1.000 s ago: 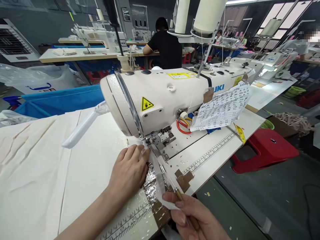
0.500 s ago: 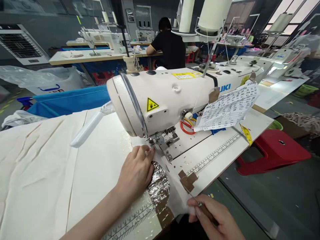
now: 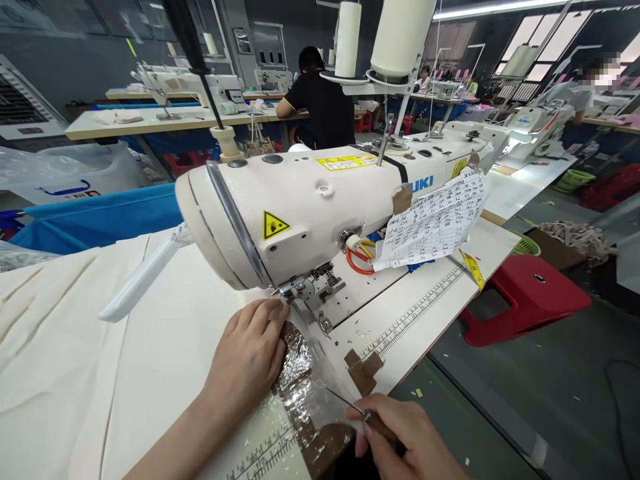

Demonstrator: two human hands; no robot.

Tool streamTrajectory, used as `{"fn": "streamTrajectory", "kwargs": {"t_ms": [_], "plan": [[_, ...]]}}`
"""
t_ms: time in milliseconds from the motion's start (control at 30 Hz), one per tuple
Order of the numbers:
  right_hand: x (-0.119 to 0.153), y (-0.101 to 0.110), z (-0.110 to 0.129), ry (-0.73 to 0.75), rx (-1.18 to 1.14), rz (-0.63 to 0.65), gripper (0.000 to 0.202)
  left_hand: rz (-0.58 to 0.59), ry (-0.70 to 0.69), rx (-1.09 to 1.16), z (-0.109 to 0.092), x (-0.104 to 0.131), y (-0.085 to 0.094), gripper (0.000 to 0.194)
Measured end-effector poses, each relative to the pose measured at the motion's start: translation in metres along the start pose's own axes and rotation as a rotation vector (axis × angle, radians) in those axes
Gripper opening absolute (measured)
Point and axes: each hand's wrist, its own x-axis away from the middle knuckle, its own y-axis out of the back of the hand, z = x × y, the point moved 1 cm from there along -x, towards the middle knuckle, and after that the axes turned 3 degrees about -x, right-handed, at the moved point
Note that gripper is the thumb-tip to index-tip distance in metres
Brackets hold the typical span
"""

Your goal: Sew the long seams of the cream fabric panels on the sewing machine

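Note:
My left hand (image 3: 253,350) rests beside the needle area of the white sewing machine (image 3: 295,200). Its fingers are bent and close together at the edge of a thin, sheer white fabric (image 3: 333,380); the fingertips are partly hidden. The fabric runs from under the machine's head toward the front edge of the table. In my right hand (image 3: 405,433) is an awl (image 3: 345,401) with a thin metal shaft and a brown handle. Its tip points left over the fabric, and the fingers also touch the fabric's near edge.
Shiny tape (image 3: 295,363) and brown tape (image 3: 364,375) cover parts of the table. A handwritten sheet (image 3: 430,217) hangs on the machine. White cloth (image 3: 35,320) lies at left. A red stool (image 3: 540,293) stands at right, and a person (image 3: 325,100) sits beyond.
The camera view has turned slightly right. The awl's tip has moved left over the sheer fabric, away from the brown tape. The left hand keeps its place near the needle.

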Motion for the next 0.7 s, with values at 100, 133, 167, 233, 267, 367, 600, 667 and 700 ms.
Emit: {"fn": "streamTrajectory", "kwargs": {"t_ms": [100, 133, 167, 233, 267, 367, 600, 667, 700], "plan": [[0.001, -0.003, -0.003, -0.116, -0.103, 0.019, 0.033, 0.004, -0.009, -0.010, -0.007, 0.000, 0.003, 0.036], [0.001, -0.003, -0.003, -0.145, -0.136, 0.029, 0.035, 0.005, -0.013, -0.011, -0.010, -0.001, 0.003, 0.036], [0.001, -0.004, -0.003, -0.167, -0.158, 0.042, 0.036, 0.006, -0.017, -0.010, -0.012, -0.001, 0.003, 0.036], [0.000, -0.004, -0.001, -0.186, -0.171, 0.069, 0.038, 0.009, -0.022, -0.008, -0.014, -0.001, 0.003, 0.037], [-0.001, -0.004, 0.000, -0.188, -0.169, 0.083, 0.039, 0.008, -0.024, -0.007, -0.015, -0.001, 0.003, 0.037], [-0.006, -0.005, 0.006, -0.175, -0.150, 0.102, 0.038, -0.003, -0.031, -0.004, -0.017, 0.000, 0.003, 0.037], [-0.018, -0.008, 0.012, -0.107, -0.044, 0.083, 0.027, -0.031, -0.061, 0.017, -0.019, 0.000, 0.005, 0.035], [-0.018, -0.009, 0.009, -0.107, -0.007, 0.056, 0.023, -0.063, -0.082, 0.059, -0.016, 0.005, 0.000, 0.039], [-0.018, -0.010, 0.007, -0.101, 0.014, 0.043, 0.022, -0.079, -0.092, 0.093, -0.012, 0.010, -0.005, 0.044]]}}
